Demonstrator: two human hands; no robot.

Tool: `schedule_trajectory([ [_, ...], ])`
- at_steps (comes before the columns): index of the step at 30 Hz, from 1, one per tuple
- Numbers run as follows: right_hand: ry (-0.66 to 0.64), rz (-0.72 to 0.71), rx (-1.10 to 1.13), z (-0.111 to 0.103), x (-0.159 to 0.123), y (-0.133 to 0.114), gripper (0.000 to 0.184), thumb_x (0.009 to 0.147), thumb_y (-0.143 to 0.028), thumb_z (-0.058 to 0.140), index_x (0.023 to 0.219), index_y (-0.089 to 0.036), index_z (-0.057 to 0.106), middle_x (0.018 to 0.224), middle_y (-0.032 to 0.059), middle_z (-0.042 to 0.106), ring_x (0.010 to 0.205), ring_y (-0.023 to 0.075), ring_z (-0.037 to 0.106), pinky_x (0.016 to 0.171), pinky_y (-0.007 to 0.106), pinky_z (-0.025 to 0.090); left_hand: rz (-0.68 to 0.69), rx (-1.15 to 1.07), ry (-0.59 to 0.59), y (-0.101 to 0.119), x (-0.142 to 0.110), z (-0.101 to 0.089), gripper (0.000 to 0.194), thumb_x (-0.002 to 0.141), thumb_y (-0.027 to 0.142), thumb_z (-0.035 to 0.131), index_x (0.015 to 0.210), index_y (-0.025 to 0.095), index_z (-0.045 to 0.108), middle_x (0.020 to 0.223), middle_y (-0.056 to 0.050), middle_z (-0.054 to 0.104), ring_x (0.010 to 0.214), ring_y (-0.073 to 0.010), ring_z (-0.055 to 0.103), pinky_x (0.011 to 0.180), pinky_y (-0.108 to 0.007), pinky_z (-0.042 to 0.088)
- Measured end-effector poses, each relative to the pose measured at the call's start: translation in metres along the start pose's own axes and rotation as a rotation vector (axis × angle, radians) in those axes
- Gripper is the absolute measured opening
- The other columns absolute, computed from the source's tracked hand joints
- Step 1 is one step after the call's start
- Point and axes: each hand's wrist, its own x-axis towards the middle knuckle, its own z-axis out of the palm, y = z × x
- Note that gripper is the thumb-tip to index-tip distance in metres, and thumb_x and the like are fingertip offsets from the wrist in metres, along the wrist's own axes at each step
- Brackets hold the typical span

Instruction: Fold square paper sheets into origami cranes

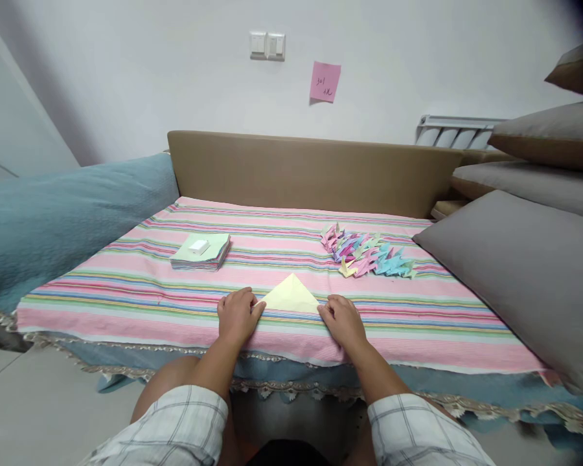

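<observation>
A pale yellow sheet of paper (292,295), folded into a triangle with its point away from me, lies on the striped cloth. My left hand (238,315) is at its left corner, the thumb and curled fingers closed on the paper's tip. At the opposite corner my right hand (342,321) pinches the other tip. Beyond my right hand sits a cluster of folded paper cranes (369,254) in pink, purple, blue, green and yellow. To the left, a stack of square paper (203,252) has a small white block (199,246) resting on top.
A pink striped cloth (126,278) covers the sofa seat, backed by a brown backrest (311,171). Grey cushions (529,272) pile up on the right; a blue-covered armrest (78,207) bounds the left. The wall carries switches (267,46) and a pink note (325,81).
</observation>
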Motion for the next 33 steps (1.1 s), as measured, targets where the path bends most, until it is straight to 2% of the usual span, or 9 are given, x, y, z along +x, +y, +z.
schedule_trajectory([
  [2, 0.018, -0.004, -0.006, 0.001, 0.0, 0.0, 0.023, 0.084, -0.035, 0.051, 0.065, -0.022, 0.055, 0.096, 0.0057, 0.062, 0.094, 0.0211, 0.052, 0.083, 0.033, 0.038, -0.006, 0.004, 0.015, 0.001, -0.001, 0.0, 0.016, 0.078, 0.038, 0.056, 0.084, 0.023, 0.061, 0.107, -0.005, 0.065, 0.102, -0.0242, 0.055, 0.093, -0.044, 0.034],
  [5, 0.032, 0.001, -0.009, 0.002, 0.0, -0.001, 0.022, 0.082, -0.035, 0.053, 0.064, -0.022, 0.052, 0.089, 0.0044, 0.061, 0.088, 0.0204, 0.052, 0.078, 0.032, 0.037, 0.07, 0.007, 0.069, 0.005, -0.005, 0.004, 0.02, 0.08, 0.029, 0.054, 0.099, 0.026, 0.061, 0.122, -0.006, 0.06, 0.111, -0.026, 0.05, 0.102, -0.052, 0.023],
  [9, 0.034, -0.011, 0.004, 0.0, 0.0, -0.003, 0.019, 0.081, -0.034, 0.053, 0.066, -0.022, 0.051, 0.081, 0.0024, 0.059, 0.081, 0.0187, 0.051, 0.073, 0.03, 0.036, 0.377, -0.007, 0.055, 0.017, -0.017, 0.012, 0.023, 0.085, 0.024, 0.047, 0.102, 0.031, 0.062, 0.124, -0.001, 0.059, 0.119, -0.0256, 0.046, 0.109, -0.056, 0.007],
  [12, 0.038, -0.014, 0.012, -0.001, 0.0, -0.004, 0.016, 0.081, -0.033, 0.054, 0.07, -0.022, 0.054, 0.083, 0.0026, 0.06, 0.082, 0.0189, 0.051, 0.074, 0.03, 0.036, 0.585, -0.036, -0.023, 0.028, -0.028, 0.017, 0.028, 0.087, 0.027, 0.045, 0.111, 0.033, 0.059, 0.124, -0.001, 0.06, 0.118, -0.024, 0.046, 0.111, -0.055, 0.007],
  [14, 0.036, -0.009, 0.017, 0.0, 0.0, -0.003, 0.012, 0.081, -0.033, 0.054, 0.075, -0.022, 0.056, 0.087, 0.0031, 0.061, 0.085, 0.0196, 0.051, 0.076, 0.031, 0.037, 0.649, -0.044, -0.063, 0.033, -0.032, 0.019, 0.029, 0.087, 0.031, 0.047, 0.115, 0.032, 0.057, 0.125, -0.001, 0.059, 0.118, -0.0242, 0.046, 0.111, -0.054, 0.008],
  [20, 0.082, -0.035, 0.034, 0.001, -0.001, -0.002, 0.015, 0.082, -0.03, 0.053, 0.09, -0.021, 0.062, 0.105, 0.0068, 0.061, 0.099, 0.0225, 0.051, 0.086, 0.036, 0.038, 0.666, -0.041, -0.143, 0.035, -0.033, 0.022, 0.029, 0.085, 0.032, 0.051, 0.113, 0.027, 0.058, 0.127, -0.003, 0.057, 0.115, -0.0247, 0.048, 0.106, -0.05, 0.025],
  [24, 0.129, -0.199, 0.028, 0.001, -0.007, -0.013, 0.02, 0.085, -0.027, 0.049, 0.097, -0.022, 0.065, 0.115, 0.0083, 0.058, 0.106, 0.0228, 0.049, 0.092, 0.039, 0.036, 0.682, -0.044, -0.141, 0.033, -0.033, 0.024, 0.03, 0.084, 0.032, 0.052, 0.113, 0.025, 0.058, 0.128, -0.004, 0.056, 0.114, -0.0256, 0.047, 0.104, -0.049, 0.028],
  [28, 0.043, -0.363, -0.05, 0.007, -0.014, -0.025, 0.027, 0.085, -0.026, 0.05, 0.109, -0.026, 0.063, 0.13, 0.007, 0.05, 0.117, 0.0244, 0.042, 0.1, 0.043, 0.029, 0.689, -0.046, -0.131, 0.032, -0.034, 0.025, 0.032, 0.084, 0.032, 0.052, 0.115, 0.024, 0.056, 0.128, -0.003, 0.056, 0.114, -0.0251, 0.046, 0.104, -0.049, 0.027],
  [33, -0.017, -0.372, -0.102, 0.015, -0.017, -0.027, 0.031, 0.085, -0.026, 0.052, 0.114, -0.031, 0.062, 0.137, 0.0059, 0.044, 0.122, 0.0247, 0.039, 0.104, 0.045, 0.025, 0.69, -0.047, -0.129, 0.031, -0.034, 0.026, 0.034, 0.083, 0.031, 0.053, 0.117, 0.025, 0.055, 0.128, -0.004, 0.055, 0.115, -0.025, 0.045, 0.104, -0.049, 0.027],
])
